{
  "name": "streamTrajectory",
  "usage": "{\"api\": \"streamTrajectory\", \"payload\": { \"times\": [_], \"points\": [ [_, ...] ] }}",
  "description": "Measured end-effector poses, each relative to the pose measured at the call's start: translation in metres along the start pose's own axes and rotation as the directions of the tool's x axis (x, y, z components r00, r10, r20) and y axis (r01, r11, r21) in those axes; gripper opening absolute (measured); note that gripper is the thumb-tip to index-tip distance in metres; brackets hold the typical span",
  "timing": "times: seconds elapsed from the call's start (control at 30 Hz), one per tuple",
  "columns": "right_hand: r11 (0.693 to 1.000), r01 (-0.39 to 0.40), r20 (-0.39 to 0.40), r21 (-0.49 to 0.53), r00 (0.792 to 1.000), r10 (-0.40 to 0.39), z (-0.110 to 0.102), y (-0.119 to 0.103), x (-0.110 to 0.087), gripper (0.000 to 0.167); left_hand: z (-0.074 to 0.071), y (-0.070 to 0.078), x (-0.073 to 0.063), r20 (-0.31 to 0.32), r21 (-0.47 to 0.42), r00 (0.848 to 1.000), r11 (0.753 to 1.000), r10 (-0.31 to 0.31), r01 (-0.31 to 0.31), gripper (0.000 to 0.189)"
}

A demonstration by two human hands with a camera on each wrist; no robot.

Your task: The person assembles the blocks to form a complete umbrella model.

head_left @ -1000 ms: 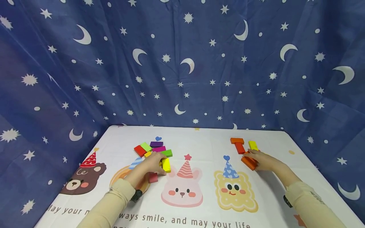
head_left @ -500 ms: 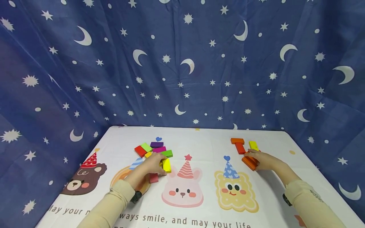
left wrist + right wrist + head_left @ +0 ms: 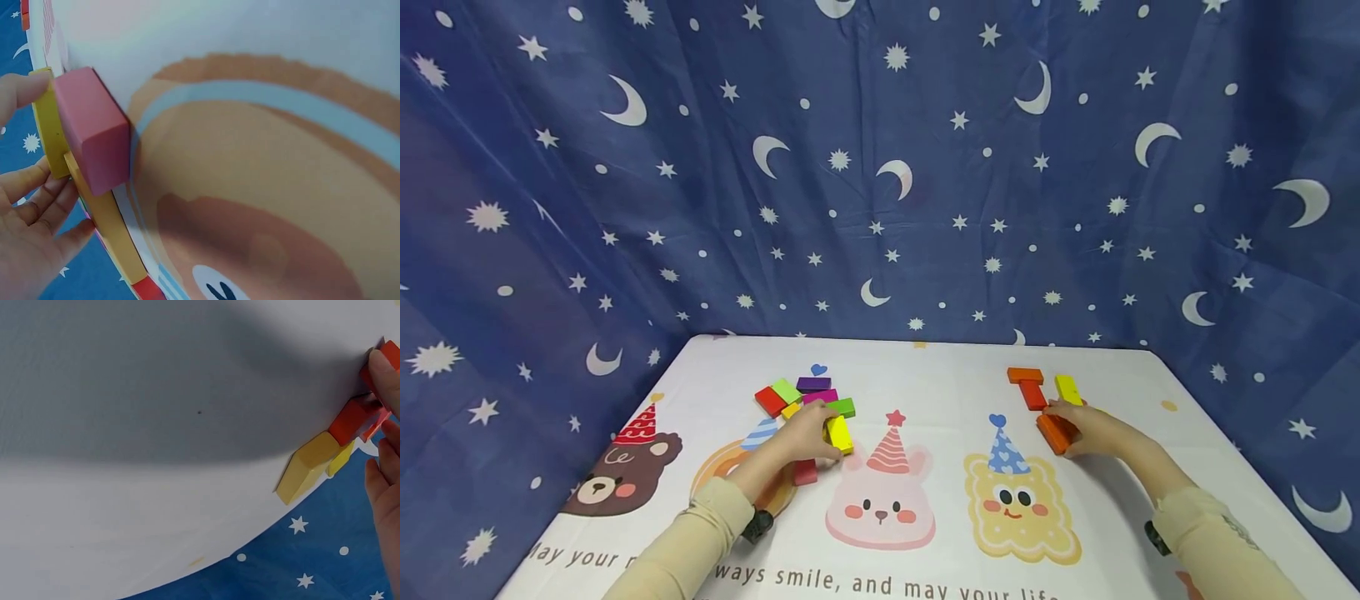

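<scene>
My left hand (image 3: pixel 805 433) pinches a yellow block (image 3: pixel 839 435) between thumb and fingers. In the left wrist view the thumb is at one end of this yellow block (image 3: pixel 50 125) and the fingers at the other. A pink block (image 3: pixel 94 131) stands beside it, and a yellow-orange block (image 3: pixel 109 225) lies along the fingers. My right hand (image 3: pixel 1097 429) grips an orange block (image 3: pixel 1055 435) at the right cluster. The right wrist view has the thumb on the orange-red block (image 3: pixel 392 353) at the frame's edge; the palm is cut off.
Near my left hand lie a red block (image 3: pixel 770 402), a light green block (image 3: pixel 787 390), a purple block (image 3: pixel 814 384), a magenta block (image 3: pixel 818 397) and a green block (image 3: pixel 844 407). Beyond my right hand are another orange block (image 3: pixel 1025 376), a red block (image 3: pixel 1032 395) and a yellow block (image 3: pixel 1067 389).
The head view has tilted up slightly. The yellow block in my left hand and the orange block in my right hand have turned a little; both hands stay almost in place.
</scene>
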State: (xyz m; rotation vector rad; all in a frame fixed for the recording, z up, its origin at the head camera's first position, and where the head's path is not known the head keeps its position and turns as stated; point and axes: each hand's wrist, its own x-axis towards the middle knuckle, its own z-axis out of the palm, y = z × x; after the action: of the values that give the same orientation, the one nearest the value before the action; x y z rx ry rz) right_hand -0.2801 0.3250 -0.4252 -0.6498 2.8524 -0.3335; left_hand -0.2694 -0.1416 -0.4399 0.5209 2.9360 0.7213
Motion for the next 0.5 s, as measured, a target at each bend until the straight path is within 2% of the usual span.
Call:
{"api": "streamTrajectory", "payload": {
  "times": [0.2,0.5],
  "points": [
    [0.999,-0.034,-0.045,-0.006,0.998,0.034,0.0044,-0.0023,-0.0016,0.066,0.0006,-0.0002,0.0017,-0.005,-0.022,1.000,1.000,-0.005,0.005,0.068],
    [0.997,-0.071,-0.064,0.002,0.995,0.071,0.0063,-0.0094,-0.0005,0.067,0.0005,0.0050,0.0032,0.015,-0.038,1.000,0.999,-0.001,0.002,0.072]
  ]
}}
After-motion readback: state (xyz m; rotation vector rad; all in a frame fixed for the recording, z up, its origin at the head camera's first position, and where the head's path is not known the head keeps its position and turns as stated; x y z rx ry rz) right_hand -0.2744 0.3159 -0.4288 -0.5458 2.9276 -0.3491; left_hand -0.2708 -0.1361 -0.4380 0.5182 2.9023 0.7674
